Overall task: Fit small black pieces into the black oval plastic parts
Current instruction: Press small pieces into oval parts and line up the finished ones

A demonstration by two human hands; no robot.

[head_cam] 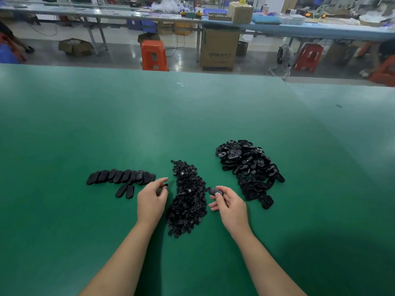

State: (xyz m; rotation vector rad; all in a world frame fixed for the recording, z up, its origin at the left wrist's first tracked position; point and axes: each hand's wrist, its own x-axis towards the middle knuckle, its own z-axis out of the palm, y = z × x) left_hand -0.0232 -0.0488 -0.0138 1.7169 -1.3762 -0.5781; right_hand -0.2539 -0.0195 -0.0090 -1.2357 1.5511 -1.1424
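The green table (128, 129) carries everything toward its near edge, leaving broad bare surface out to the far edge and both sides, so either arm has room to swing outward. Toward the right side lies the heap of black oval plastic parts (249, 167), loose and jumbled, presumably the unfilled stock within reach of the right hand. Between the two hands sits the pile of small black pieces (188, 199), central so either hand can draw from it. Toward the left side, a neat overlapping row of ovals (120, 176) with two more just below looks like the finished lot, kept well apart from the stock. The right hand (229, 205) pinches one oval part (214, 191) in its fingertip grip, held just above the pile's right fringe. The left hand (152, 199) pinches a small black piece (165, 185) between thumb and forefinger, beside the pile's left fringe, seemingly ready to bring it across for fitting.
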